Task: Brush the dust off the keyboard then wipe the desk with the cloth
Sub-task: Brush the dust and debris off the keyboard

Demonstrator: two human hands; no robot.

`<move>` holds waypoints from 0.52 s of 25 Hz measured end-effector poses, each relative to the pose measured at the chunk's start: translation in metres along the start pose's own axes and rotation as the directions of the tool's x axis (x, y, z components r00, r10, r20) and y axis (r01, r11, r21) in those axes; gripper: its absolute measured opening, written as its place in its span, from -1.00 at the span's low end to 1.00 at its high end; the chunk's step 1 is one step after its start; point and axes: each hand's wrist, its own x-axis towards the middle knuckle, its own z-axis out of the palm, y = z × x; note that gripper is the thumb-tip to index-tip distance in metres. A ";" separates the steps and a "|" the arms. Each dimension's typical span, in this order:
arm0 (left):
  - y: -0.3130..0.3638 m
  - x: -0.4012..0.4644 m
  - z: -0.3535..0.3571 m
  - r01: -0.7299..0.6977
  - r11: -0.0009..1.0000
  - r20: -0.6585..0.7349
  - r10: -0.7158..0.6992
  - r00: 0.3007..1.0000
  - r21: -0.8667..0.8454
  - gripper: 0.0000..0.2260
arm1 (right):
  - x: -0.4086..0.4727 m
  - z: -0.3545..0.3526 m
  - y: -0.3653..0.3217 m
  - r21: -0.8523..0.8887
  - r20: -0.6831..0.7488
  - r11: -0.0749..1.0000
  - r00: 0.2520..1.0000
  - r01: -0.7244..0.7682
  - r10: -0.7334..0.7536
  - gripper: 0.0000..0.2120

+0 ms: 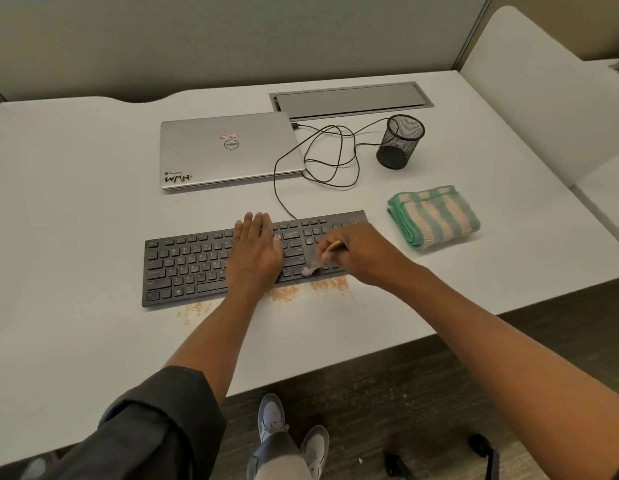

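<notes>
Head view, looking down at a pale tabletop [76, 209]. One black keyboard [193, 265] lies near the front edge, with three patches of orange dust [330, 284] just in front of it. One folded green-striped cloth [434, 216] sits to its right. Behind are one closed laptop [228, 150] and one mesh pen cup [400, 142]. Left hand [256, 251] presses flat on the keys, fingers straight. Right hand [358, 249] grips one small brush [318, 259], bristles touching the keyboard.
</notes>
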 end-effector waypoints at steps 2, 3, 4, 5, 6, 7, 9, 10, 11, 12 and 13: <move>0.002 -0.001 0.001 -0.010 1.000 -0.010 0.010 1.000 -0.003 -0.47 | 0.000 -0.009 0.010 -0.013 -0.058 0.999 0.998 -0.034 0.033 -0.88; 0.001 -0.002 0.001 -0.009 1.000 -0.005 0.009 1.000 0.000 -0.47 | 0.000 -0.012 0.015 -0.015 -0.122 0.999 0.992 -0.042 0.040 -0.88; 0.000 -0.001 0.001 -0.008 1.000 0.003 0.008 1.000 0.002 -0.46 | 0.000 -0.012 0.019 -0.008 -0.192 0.999 0.981 -0.045 0.042 -0.88; -0.001 -0.001 0.001 -0.009 1.000 0.008 0.009 1.000 0.003 -0.46 | -0.001 -0.009 0.021 0.012 -0.247 0.999 0.968 -0.047 0.049 -0.89; -0.002 -0.001 0.001 -0.010 1.000 0.007 0.010 1.000 0.000 -0.46 | -0.004 -0.004 0.021 0.022 -0.281 0.999 0.958 -0.049 0.053 -0.89; -0.002 -0.001 0.001 -0.009 1.000 0.001 0.009 1.000 -0.005 -0.46 | -0.007 0.002 0.021 0.018 -0.297 0.999 0.954 -0.051 0.054 -0.89; -0.003 0.000 0.003 -0.006 1.000 0.001 0.006 1.000 -0.011 -0.46 | -0.013 0.010 0.021 -0.018 -0.287 0.998 0.957 -0.056 0.048 -0.86; -0.003 0.000 0.003 -0.008 1.000 0.004 0.008 1.000 -0.007 -0.46 | -0.017 0.011 0.022 -0.036 -0.281 0.998 0.959 -0.058 0.045 -0.83; -0.002 0.000 0.003 -0.010 1.000 0.005 0.010 1.000 -0.001 -0.46 | -0.019 0.009 0.024 -0.037 -0.285 0.998 0.957 -0.059 0.046 -0.82; -0.001 -0.001 0.002 -0.009 1.000 0.008 0.009 1.000 0.003 -0.46 | -0.020 0.004 0.027 -0.023 -0.300 0.998 0.952 -0.063 0.054 -0.82; 0.001 -0.001 0.000 -0.004 1.000 0.014 0.004 1.000 0.003 -0.46 | -0.019 -0.001 0.030 0.000 -0.328 0.997 0.942 -0.072 0.068 -0.83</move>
